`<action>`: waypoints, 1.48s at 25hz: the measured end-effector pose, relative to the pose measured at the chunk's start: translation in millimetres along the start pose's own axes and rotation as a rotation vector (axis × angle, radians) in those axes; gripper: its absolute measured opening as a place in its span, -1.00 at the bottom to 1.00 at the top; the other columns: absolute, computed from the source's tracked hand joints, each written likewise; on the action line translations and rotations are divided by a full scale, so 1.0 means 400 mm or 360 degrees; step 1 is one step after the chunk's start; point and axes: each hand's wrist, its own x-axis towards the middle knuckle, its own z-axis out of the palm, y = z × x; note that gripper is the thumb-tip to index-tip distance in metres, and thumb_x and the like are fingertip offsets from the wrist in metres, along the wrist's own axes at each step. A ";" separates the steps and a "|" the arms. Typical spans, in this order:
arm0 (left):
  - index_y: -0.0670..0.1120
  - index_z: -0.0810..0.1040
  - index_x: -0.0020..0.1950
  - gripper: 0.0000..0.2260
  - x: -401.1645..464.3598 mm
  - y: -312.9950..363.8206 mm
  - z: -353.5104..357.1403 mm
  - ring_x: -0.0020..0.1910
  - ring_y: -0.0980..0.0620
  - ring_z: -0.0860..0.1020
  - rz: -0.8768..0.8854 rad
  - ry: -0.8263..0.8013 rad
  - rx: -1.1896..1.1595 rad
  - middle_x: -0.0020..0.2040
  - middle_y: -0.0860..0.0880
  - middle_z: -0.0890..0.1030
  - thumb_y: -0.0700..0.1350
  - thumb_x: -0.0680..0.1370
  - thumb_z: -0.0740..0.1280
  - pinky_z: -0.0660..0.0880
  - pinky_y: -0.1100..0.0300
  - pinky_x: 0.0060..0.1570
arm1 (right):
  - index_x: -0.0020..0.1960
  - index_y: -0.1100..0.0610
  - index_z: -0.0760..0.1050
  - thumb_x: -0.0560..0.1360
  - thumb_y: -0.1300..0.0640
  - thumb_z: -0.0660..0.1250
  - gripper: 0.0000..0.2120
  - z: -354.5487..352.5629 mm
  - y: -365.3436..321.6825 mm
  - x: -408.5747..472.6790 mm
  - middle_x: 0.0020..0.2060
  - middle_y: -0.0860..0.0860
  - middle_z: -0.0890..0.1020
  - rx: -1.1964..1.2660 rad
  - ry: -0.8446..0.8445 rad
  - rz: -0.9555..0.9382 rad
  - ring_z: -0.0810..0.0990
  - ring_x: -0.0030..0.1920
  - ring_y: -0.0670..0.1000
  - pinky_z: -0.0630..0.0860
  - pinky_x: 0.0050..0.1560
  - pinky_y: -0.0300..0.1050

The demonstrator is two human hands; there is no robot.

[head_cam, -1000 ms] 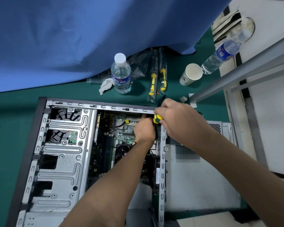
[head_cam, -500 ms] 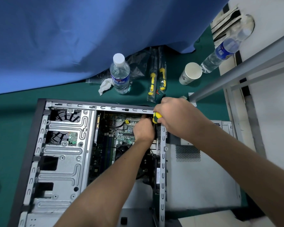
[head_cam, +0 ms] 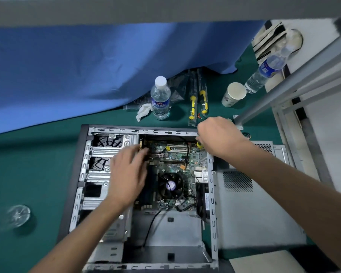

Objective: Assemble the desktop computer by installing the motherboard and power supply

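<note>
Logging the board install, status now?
Right hand grips yellow screwdriver at the motherboard top corner. Left hand open over the case, holding nothing. Nothing blocking.

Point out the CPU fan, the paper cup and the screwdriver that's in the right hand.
CPU fan [head_cam: 170, 185]: head view, on the purple hub label.
Paper cup [head_cam: 236, 91]: head view, inside the open mouth.
Screwdriver [head_cam: 199, 144]: head view, on the yellow handle showing below the right hand [head_cam: 218, 134].

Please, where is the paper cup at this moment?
In the head view the paper cup stands on the green table, upper right, behind the open computer case, between the two packaged screwdrivers and the tilted water bottle.
</note>
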 end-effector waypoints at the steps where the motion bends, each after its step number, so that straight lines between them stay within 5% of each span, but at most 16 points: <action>1: -0.04 0.41 0.42 -0.59 -0.011 -0.036 -0.010 0.39 -0.13 0.30 -0.0187 -0.0023 0.0062 0.38 -0.13 0.36 -0.03 0.58 0.31 0.23 -0.12 0.32 | -0.30 0.14 0.31 0.59 0.20 0.30 -0.69 0.004 -0.007 0.001 -0.48 0.00 0.30 -0.0085 0.0038 0.0021 0.44 -0.32 0.11 0.39 -0.33 -0.09; 5: 0.08 0.09 0.60 -0.45 -0.053 -0.121 -0.010 0.58 -0.08 -0.05 -0.0356 -0.0249 0.0203 0.59 -0.12 0.06 0.22 0.62 -0.07 -0.07 -0.10 0.52 | -0.05 0.15 0.50 0.63 0.16 0.23 -0.87 0.014 -0.025 -0.010 -0.26 0.03 0.44 -0.0076 0.0066 0.0071 0.49 -0.29 0.10 0.43 -0.32 -0.06; 7: 0.08 0.08 0.60 -0.45 -0.051 -0.126 -0.004 0.58 -0.06 -0.07 -0.0321 -0.0239 0.0191 0.60 -0.12 0.06 0.21 0.62 -0.07 -0.09 -0.08 0.52 | 0.11 0.17 0.47 0.62 0.22 0.22 -0.90 0.020 -0.014 -0.008 -0.03 0.09 0.36 0.0095 -0.0006 -0.0023 0.48 -0.30 0.09 0.42 -0.26 -0.01; 12: 0.06 0.16 0.58 -0.45 -0.050 -0.126 0.001 0.57 -0.07 -0.03 -0.0327 -0.0172 0.0204 0.58 -0.13 0.13 0.19 0.61 -0.05 -0.07 -0.07 0.50 | 0.17 0.14 0.54 0.56 0.23 0.31 -0.81 0.030 -0.019 -0.009 0.00 0.05 0.35 0.0171 -0.0060 -0.0158 0.56 -0.15 0.13 0.43 -0.17 -0.08; 18: 0.03 0.17 0.57 -0.48 -0.051 -0.127 0.007 0.58 -0.07 -0.04 -0.0299 -0.0165 0.0216 0.57 -0.15 0.13 0.17 0.64 -0.07 -0.10 -0.08 0.53 | 0.14 0.17 0.50 0.67 0.10 0.11 -0.77 0.043 -0.024 0.012 -0.21 0.06 0.57 -0.0218 0.0134 -0.0031 0.58 -0.18 0.15 0.35 -0.33 -0.04; 21: 0.02 0.19 0.57 -0.49 -0.049 -0.129 0.009 0.57 -0.08 -0.01 -0.0307 -0.0144 0.0187 0.56 -0.17 0.15 0.16 0.65 -0.06 -0.05 -0.10 0.53 | 0.21 0.18 0.44 0.70 -0.05 0.00 -0.63 0.060 -0.019 0.017 -0.02 0.13 0.57 -0.0285 0.0064 -0.0049 0.62 -0.09 0.18 0.36 -0.33 -0.02; 24: 0.00 0.20 0.56 -0.48 -0.050 -0.127 0.006 0.57 -0.08 -0.01 -0.0292 -0.0126 0.0190 0.56 -0.17 0.15 0.17 0.64 -0.06 -0.03 -0.10 0.53 | 0.33 0.19 0.25 0.64 0.07 0.16 -0.67 0.059 -0.010 0.022 0.29 0.21 0.31 0.0052 -0.0176 -0.0093 0.54 -0.02 0.21 0.43 -0.22 0.06; 27: 0.01 0.19 0.56 -0.47 -0.047 -0.123 0.004 0.57 -0.07 -0.01 -0.0285 -0.0137 0.0197 0.56 -0.17 0.14 0.18 0.63 -0.08 -0.01 -0.11 0.52 | 0.28 0.17 0.29 0.57 0.22 0.22 -0.70 0.059 -0.011 0.016 0.15 0.16 0.41 0.0030 -0.0157 -0.0213 0.51 -0.11 0.17 0.41 -0.26 0.00; 30: 0.01 0.20 0.56 -0.47 -0.048 -0.124 0.007 0.57 -0.07 -0.01 -0.0287 -0.0122 0.0208 0.56 -0.17 0.15 0.18 0.63 -0.07 0.00 -0.13 0.52 | 0.22 0.19 0.41 0.68 -0.03 0.07 -0.67 0.081 -0.036 0.008 -0.03 0.11 0.57 -0.0238 0.0089 -0.0048 0.58 -0.11 0.16 0.40 -0.28 -0.01; 34: 0.01 0.24 0.54 -0.49 -0.049 -0.127 0.010 0.56 -0.10 0.03 -0.0280 -0.0071 0.0178 0.54 -0.18 0.18 0.17 0.63 -0.02 0.05 -0.14 0.50 | 0.33 0.15 0.24 0.62 0.08 0.18 -0.67 0.079 -0.042 0.017 0.29 0.24 0.30 0.0193 -0.0136 0.0008 0.52 -0.12 0.24 0.38 -0.27 0.03; 37: 0.01 0.25 0.53 -0.50 -0.049 -0.133 0.015 0.55 -0.11 0.05 -0.0278 -0.0056 0.0179 0.53 -0.18 0.20 0.16 0.62 -0.01 0.07 -0.15 0.49 | 0.26 0.16 0.34 0.60 0.20 0.20 -0.76 0.085 -0.033 0.003 0.13 0.19 0.43 0.0030 -0.0001 -0.0081 0.53 -0.16 0.20 0.38 -0.31 0.00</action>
